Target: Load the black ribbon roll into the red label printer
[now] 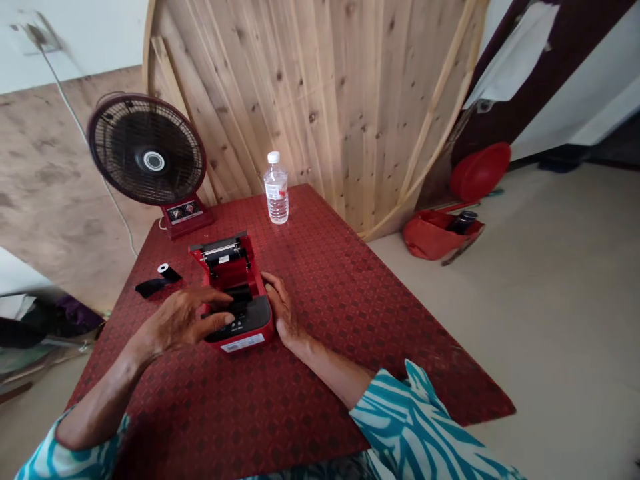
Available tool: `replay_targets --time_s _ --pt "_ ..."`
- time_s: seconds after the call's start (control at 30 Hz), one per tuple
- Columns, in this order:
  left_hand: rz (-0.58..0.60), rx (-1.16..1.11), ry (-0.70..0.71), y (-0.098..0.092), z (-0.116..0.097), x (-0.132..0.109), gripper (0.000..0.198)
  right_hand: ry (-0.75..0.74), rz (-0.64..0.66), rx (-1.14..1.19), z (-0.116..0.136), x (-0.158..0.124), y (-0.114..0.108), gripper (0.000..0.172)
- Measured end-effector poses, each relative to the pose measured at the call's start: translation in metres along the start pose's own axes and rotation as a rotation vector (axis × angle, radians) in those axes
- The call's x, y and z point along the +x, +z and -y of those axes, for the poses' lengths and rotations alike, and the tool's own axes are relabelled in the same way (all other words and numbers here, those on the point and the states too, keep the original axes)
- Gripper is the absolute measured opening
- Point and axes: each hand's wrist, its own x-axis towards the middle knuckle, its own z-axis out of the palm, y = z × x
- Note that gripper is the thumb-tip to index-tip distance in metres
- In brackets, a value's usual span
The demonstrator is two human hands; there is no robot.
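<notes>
A red and black label printer (243, 330) sits on the table with its lid (223, 250) raised. A dark roll (239, 293) lies inside its compartment. My left hand (183, 317) reaches over the printer from the left. Its index finger extends into the compartment near the roll and its thumb rests over the black front panel, the two apart; whether the index finger touches the roll I cannot tell. My right hand (281, 307) holds the printer's right side, fingers along the wall. Left of the printer lies a black ribbon roll (169, 272) with a white core, partly unwound.
A clear water bottle (277, 190) and a dark red fan (150, 157) stand toward the back of the red patterned table (330, 393). A round wooden board (320, 93) leans behind. On the floor to the right are a red bag (433, 237) and a red basin (481, 172).
</notes>
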Motion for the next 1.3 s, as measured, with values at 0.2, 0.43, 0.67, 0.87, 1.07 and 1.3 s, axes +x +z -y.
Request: replay_targets --time_s 0.2,0.43,0.67,0.87,1.07,1.3 --pt "-0.201 0.042 0.205 0.021 0.000 0.000 0.023 0.015 -0.005 0.016 -0.002 0.001 0.001 0.040" --pt "-0.343 0.250 0.374 0.035 -0.015 -0.015 0.019 0.032 -0.010 0.053 -0.002 0.004 -0.002 0.038" --pt "-0.426 0.336 0.444 0.043 -0.021 -0.029 0.016 -0.017 0.010 0.078 0.024 0.076 0.018 0.043" --pt "-0.460 0.400 0.448 0.048 -0.023 -0.038 0.017 0.044 0.024 0.073 0.046 0.091 0.024 0.053" --pt "-0.508 0.403 0.453 0.055 -0.024 -0.044 0.017 -0.063 0.042 -0.074 0.053 0.044 0.007 0.024" --pt "-0.545 0.157 0.297 0.054 -0.001 -0.046 0.021 0.053 0.017 0.011 0.035 0.020 0.001 0.022"
